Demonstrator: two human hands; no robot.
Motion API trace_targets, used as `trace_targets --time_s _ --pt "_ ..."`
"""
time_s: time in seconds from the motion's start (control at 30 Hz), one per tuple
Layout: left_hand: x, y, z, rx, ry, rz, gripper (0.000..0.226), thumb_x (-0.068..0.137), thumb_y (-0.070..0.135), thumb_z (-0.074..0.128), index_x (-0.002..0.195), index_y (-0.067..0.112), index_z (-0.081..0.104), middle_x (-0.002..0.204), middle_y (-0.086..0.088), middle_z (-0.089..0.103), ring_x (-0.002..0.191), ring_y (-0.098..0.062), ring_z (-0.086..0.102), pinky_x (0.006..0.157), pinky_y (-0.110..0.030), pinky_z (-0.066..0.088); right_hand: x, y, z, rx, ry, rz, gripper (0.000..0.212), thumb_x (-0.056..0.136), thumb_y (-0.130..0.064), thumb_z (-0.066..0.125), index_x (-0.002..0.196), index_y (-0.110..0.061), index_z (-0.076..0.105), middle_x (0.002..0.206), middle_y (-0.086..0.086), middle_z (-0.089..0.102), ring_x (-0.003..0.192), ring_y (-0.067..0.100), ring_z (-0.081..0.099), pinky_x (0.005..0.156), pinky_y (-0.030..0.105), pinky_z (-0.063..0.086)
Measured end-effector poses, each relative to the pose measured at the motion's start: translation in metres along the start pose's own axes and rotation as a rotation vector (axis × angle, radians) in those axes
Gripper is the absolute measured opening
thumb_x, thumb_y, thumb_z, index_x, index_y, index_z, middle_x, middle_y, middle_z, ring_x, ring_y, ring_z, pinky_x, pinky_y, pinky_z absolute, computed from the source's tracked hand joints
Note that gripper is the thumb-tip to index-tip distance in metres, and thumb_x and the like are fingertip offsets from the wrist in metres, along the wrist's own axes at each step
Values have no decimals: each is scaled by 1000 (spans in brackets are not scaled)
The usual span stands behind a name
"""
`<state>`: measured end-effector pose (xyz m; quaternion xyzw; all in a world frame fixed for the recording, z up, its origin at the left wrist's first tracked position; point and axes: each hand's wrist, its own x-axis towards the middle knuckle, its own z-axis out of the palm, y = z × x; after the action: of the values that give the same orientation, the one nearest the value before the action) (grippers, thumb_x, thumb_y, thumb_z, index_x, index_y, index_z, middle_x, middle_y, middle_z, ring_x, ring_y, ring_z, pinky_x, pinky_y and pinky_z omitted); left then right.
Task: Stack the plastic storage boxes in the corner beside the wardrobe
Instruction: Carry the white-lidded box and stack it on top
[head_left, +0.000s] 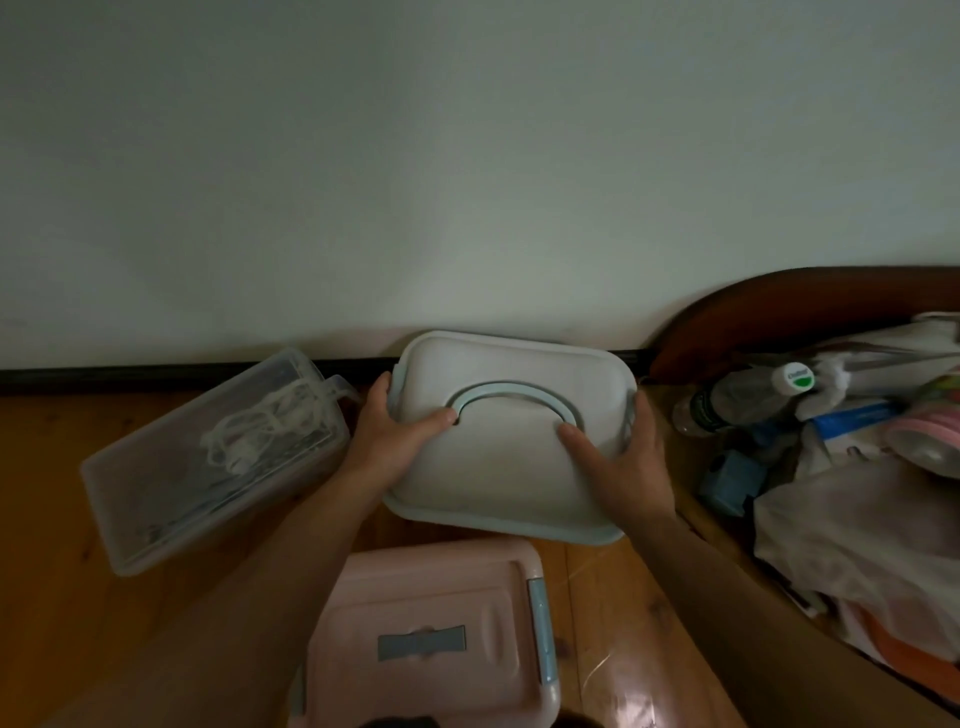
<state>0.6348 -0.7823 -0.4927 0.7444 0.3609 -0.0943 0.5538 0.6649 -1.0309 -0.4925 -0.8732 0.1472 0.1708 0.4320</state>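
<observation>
Lying lid-up at the base of the wall (467, 182): white box (493, 467). Clear box (208, 467) just left of it, pink box (431, 597) just in front. Left hand (395, 436) grips its left edge, right hand (628, 462) its right edge, thumbs on top.

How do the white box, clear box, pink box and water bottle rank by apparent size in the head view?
1. white box and clear box: look alike, not ranked apart.
2. pink box: placing unsure, nearest the camera and cut off by the frame.
3. water bottle: clearly smallest.
</observation>
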Motion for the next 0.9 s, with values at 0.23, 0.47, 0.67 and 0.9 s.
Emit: trace_targets --time_s 0.23,0.47,0.67,0.9 --pt "-35 34 -14 -13 6 11 103 67 41 83 150 26 22 150 0 34 131 -21 40 105 -38 36 -28 -28 -30 -18 -10 17 106 67 -72 65 150 -36 9 154 4 25 135 32 35 100 53 39" --pt "-83 82 -38 -18 14 -19 103 68 42 82 150 27 22 152 1 32 133 -22 38 102 -35 36 -64 -71 -71 -30 -26 16 104 69 -69 66 150 -38 9 153 3 25 133 32 37 98 54 41" --pt "-130 132 -67 -6 8 -54 106 67 48 80 151 28 18 155 1 27 136 -22 34 105 -37 34 -99 -120 -113 -33 -35 24 103 69 -69 66 150 -38 9 151 5 27 131 31 38 98 52 41" --pt "-191 203 -108 5 24 -64 106 67 46 81 151 29 18 155 0 27 137 -23 33 105 -37 33 -145 -191 -170 -51 -50 5 104 70 -68 67 151 -35 10 151 6 28 130 29 39 98 50 41"
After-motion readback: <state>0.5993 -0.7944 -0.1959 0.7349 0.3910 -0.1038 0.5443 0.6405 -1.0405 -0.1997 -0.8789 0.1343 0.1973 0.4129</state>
